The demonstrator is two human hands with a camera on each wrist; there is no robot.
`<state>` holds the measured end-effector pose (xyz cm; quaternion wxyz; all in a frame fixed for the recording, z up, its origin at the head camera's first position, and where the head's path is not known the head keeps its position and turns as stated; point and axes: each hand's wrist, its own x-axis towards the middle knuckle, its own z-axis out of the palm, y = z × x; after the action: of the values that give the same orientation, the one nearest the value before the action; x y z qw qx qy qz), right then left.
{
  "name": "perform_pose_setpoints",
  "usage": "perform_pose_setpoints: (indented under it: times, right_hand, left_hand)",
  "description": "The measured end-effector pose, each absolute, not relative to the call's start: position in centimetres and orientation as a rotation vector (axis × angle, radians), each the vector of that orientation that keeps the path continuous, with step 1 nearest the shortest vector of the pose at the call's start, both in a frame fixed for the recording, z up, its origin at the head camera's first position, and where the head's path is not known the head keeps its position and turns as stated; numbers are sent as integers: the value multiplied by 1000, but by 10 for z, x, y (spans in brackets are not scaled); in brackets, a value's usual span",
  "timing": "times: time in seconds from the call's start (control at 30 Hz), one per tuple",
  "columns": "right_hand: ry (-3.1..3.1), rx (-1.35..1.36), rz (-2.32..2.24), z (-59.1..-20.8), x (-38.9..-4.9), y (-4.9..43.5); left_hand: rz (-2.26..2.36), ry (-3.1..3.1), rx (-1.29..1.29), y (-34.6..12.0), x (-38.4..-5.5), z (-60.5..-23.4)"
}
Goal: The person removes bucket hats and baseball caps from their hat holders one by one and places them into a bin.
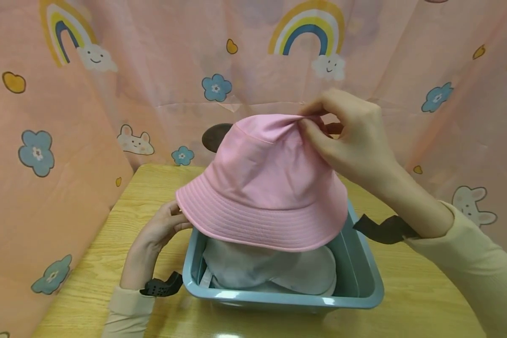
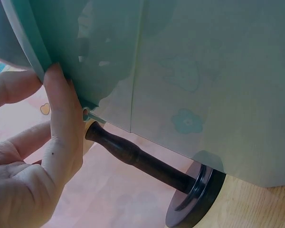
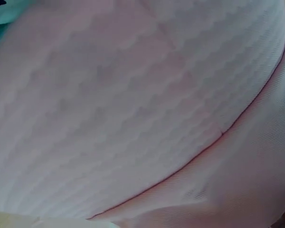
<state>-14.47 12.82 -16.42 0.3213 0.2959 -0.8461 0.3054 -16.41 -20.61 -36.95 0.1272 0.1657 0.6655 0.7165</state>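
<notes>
A pink bucket hat (image 1: 274, 173) hangs above a blue-green plastic bin (image 1: 279, 295), its stitched brim covering the bin's back part. My right hand (image 1: 355, 136) pinches the top of its crown between thumb and fingers. Close up in the right wrist view are the brim's stitched rows (image 3: 109, 118) and the seam. At the bin's left side, my left hand (image 1: 165, 225) grips the rim, with fingers on both sides of it in the left wrist view. Inside the bin lies a pale grey-white cap (image 1: 253, 263), partly hidden by the hat.
A dark turned stand (image 2: 137, 159) with a round base stands beside the bin in the left wrist view. Behind the hat, a dark oval (image 1: 215, 137) shows. The wooden table (image 1: 88, 281) meets a pink patterned curtain (image 1: 160, 61) at the back.
</notes>
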Motion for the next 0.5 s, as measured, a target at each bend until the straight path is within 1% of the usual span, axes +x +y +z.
perform_pose_setpoints:
  times: [0.2, 0.4, 0.5]
  right_hand:
    - [-2230, 792, 806, -168, -134, 136]
    - [-2234, 802, 792, -172, -128, 142]
    - [-2244, 793, 809, -173, -125, 144]
  left_hand:
    - [2060, 1959, 441, -207, -165, -370]
    - [2031, 1943, 525, -207, -166, -370]
    - [2025, 1933, 520, -206, -166, -368]
